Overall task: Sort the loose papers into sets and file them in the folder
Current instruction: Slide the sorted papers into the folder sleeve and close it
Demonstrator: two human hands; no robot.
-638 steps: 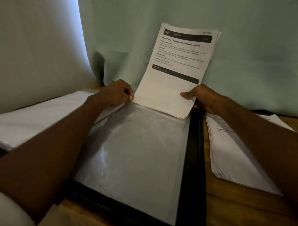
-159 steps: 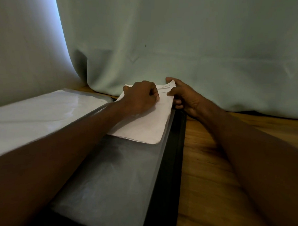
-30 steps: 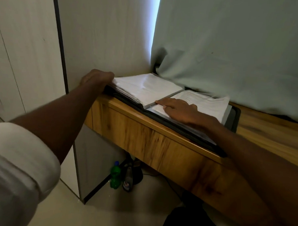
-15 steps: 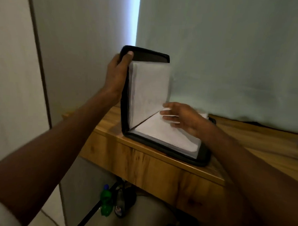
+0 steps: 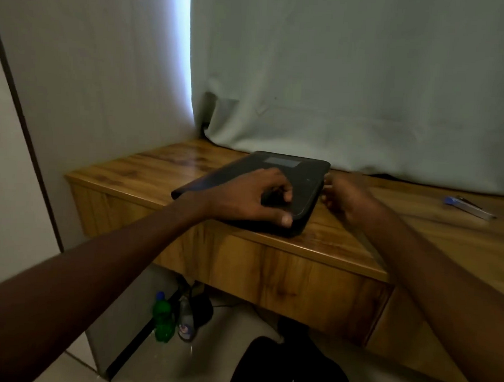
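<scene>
The folder (image 5: 254, 185) lies closed and flat on the desk (image 5: 358, 238), its near corner close to the desk's front edge, its far end just short of the curtain (image 5: 351, 79). No papers show outside it.

The left hand (image 5: 253, 198) rests on top of the folder's near half, palm down. Its fingers are curled inward against the cover and the thumb lies along the near edge; it presses rather than grips, with nothing enclosed.

The right hand (image 5: 346, 195) sits on the desk just beside the folder's right edge, fingertips at or touching that edge (the hand is blurred, so contact cannot be confirmed). Its fingers look loosely curled; whether they pinch anything cannot be told.

A pen (image 5: 469, 206) lies well apart to the right on the desk. Under the desk stand a green bottle (image 5: 162, 319) and a clear bottle (image 5: 186, 322), side by side.
</scene>
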